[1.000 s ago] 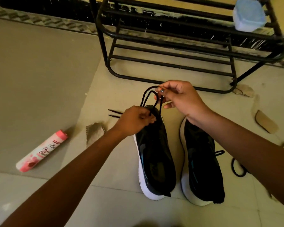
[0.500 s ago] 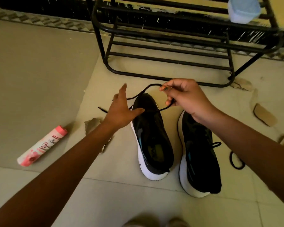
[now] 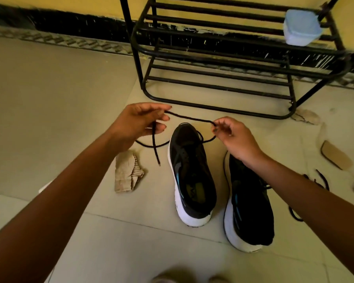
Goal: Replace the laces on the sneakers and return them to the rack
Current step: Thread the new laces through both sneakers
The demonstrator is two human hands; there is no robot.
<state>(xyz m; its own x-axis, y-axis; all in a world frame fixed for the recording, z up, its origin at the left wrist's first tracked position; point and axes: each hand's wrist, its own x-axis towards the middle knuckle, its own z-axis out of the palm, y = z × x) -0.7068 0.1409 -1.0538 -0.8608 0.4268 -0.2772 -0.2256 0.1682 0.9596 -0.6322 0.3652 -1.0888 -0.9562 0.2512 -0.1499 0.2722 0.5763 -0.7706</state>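
A pale tiled floor (image 3: 49,99) fills the scene, and a black metal rack (image 3: 219,108) stands at the far side against the wall. Two black sneakers with white soles sit side by side in the middle, toes pointing to the rack: the left sneaker (image 3: 192,172) slightly farther, the right sneaker (image 3: 249,201) nearer and partly under the right forearm. Neither is on the rack.

The left hand (image 3: 137,123) pinches a black lace (image 3: 190,118) between thumb and forefinger, its other fingers loose. The right hand (image 3: 235,137) pinches the same lace at its fingertips, the rest curled in. The lace stretches between them above the left sneaker's toe. One end hangs from the left hand, and a length drops from the right hand into the shoe's front, probably through an eyelet, though that is too dark to confirm.

A torn cardboard scrap (image 3: 125,172) lies just left of the left sneaker. A pale blue container (image 3: 300,27) sits on the rack's far right. Another dark cord (image 3: 322,177) lies right of the sneakers.
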